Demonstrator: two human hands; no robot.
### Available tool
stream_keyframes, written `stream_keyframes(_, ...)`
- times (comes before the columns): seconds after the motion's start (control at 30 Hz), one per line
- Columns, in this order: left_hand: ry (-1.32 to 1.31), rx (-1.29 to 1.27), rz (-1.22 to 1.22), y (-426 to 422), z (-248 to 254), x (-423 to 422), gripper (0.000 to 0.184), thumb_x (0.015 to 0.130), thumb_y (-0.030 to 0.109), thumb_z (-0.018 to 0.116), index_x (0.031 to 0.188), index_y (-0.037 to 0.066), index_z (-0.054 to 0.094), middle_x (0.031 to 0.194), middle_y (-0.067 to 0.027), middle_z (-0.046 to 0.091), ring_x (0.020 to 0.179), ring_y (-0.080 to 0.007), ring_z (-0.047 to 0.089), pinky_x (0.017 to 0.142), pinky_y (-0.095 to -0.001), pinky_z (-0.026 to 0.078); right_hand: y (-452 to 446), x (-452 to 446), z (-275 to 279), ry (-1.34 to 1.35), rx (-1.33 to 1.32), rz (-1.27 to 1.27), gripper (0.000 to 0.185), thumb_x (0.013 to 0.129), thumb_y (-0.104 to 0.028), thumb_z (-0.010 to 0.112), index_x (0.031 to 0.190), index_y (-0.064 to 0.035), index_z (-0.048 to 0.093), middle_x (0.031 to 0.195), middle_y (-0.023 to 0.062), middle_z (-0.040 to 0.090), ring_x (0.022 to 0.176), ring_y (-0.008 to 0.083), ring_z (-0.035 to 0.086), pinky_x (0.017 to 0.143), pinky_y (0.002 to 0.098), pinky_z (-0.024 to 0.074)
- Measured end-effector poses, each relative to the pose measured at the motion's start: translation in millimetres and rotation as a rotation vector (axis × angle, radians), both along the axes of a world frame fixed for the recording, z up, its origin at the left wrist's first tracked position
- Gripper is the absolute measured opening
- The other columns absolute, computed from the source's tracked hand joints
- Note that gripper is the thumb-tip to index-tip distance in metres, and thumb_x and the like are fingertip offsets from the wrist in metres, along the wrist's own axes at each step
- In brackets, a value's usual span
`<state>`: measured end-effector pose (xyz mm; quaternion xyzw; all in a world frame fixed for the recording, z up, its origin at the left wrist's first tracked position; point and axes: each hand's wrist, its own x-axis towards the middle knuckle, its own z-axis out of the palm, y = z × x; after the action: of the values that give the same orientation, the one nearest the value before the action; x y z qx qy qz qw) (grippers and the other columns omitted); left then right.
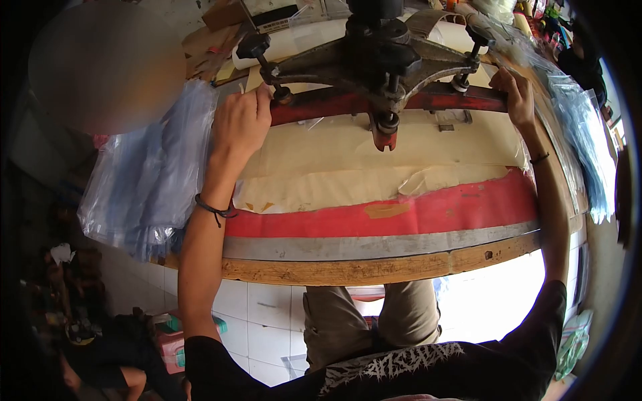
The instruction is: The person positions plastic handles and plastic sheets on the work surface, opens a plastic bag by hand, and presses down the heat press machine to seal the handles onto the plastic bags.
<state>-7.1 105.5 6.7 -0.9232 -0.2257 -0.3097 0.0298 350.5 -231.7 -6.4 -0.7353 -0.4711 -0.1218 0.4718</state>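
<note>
A long red metal bar (317, 105) with worn paint hangs under the dark cast-metal press head (374, 57), which carries black adjusting knobs (254, 45). My left hand (243, 122) is closed around the bar's left end. At the opposite end, my right hand (516, 97) has its fingers curled over the bar; its fingertips are partly hidden. Below the bar lies a yellowish sheet (321, 157) with torn front edges. It covers part of a red strip (461, 207) on the bench, in front of which runs a grey metal edge (321, 248).
Stacked clear plastic sleeves (150, 170) lie at the left; more plastic (578, 134) hangs at the right. The bench's wooden front edge (354, 271) is near my lap. A cardboard box (224, 15) stands behind. Another person (114, 354) is at lower left.
</note>
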Motion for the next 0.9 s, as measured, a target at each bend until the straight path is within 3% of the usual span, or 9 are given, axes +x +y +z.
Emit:
stream_keyframes(0.23, -0.07, 0.029, -0.066, 0, -2, 0, 0.047, 0.097, 0.029, 0.038, 0.072, 0.002, 0.068, 0.067, -0.0226, 0.062, 0.066, -0.0411, 0.062, 0.063, -0.0489, 0.049, 3, -5, -2, -0.059, 0.09, -0.042, 0.048, 0.1, -0.028, 0.04, 0.069, 0.005, 0.057, 0.065, 0.0078, 0.057, 0.058, 0.0131, 0.046, 0.057, 0.03, 0.0379)
stream_keyframes(0.33, -0.084, 0.027, -0.062, 3, -5, 1, 0.049, 0.098, 0.03, 0.038, 0.072, 0.003, 0.068, 0.065, -0.0216, 0.062, 0.064, -0.0401, 0.062, 0.062, -0.0478, 0.05, 1, -4, 0, -0.066, 0.051, -0.073, 0.048, 0.098, -0.031, 0.041, 0.07, 0.0027, 0.062, 0.063, 0.0065, 0.06, 0.059, 0.0139, 0.053, 0.06, 0.0304, 0.0426)
stream_keyframes(0.9, -0.06, 0.06, -0.1, 6, -16, 2, 0.046, 0.097, 0.026, 0.039, 0.069, 0.003, 0.066, 0.064, -0.0208, 0.061, 0.061, -0.0386, 0.062, 0.061, -0.0456, 0.05, -1, -3, -8, -0.109, -0.014, -0.096, 0.049, 0.099, -0.031, 0.042, 0.071, 0.0038, 0.063, 0.065, 0.011, 0.063, 0.06, 0.0188, 0.058, 0.062, 0.0325, 0.046)
